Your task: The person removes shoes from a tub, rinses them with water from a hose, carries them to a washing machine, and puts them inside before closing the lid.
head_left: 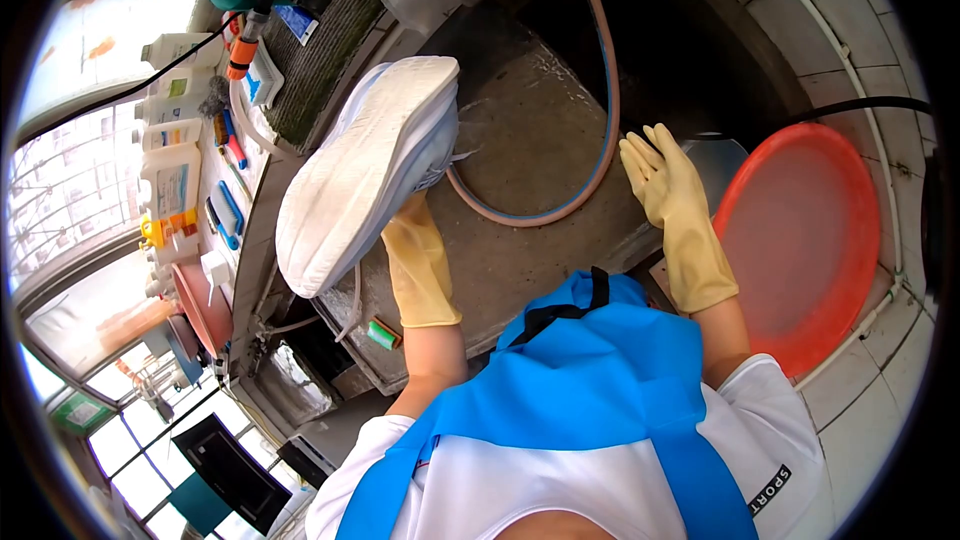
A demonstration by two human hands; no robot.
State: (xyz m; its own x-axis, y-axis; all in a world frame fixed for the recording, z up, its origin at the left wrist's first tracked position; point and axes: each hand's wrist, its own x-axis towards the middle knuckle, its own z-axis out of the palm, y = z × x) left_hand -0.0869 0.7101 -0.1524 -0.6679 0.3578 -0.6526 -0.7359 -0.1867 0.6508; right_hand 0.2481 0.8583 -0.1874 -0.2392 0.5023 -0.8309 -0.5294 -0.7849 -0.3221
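A white sneaker (375,165) is raised with its sole facing me, tilted sideways. My left hand (420,265), in a yellow rubber glove, holds it up from behind; its fingers are hidden by the shoe. My right hand (665,190), also gloved in yellow, holds nothing, and its fingers are stretched out beside the red basin. Below and between my hands lies a grey stone sink slab (530,150). A pinkish hose (530,220) with a blue stripe curves across it. On the slab's near left edge rests a green scrubbing brush or sponge (382,334).
A large red basin (800,250) of cloudy liquid stands at right, with a grey container (718,165) beside it. Along the left ledge are several white bottles (170,180), a blue brush (225,215) and a pink basin (203,305). A ridged washboard surface (325,60) lies behind the shoe.
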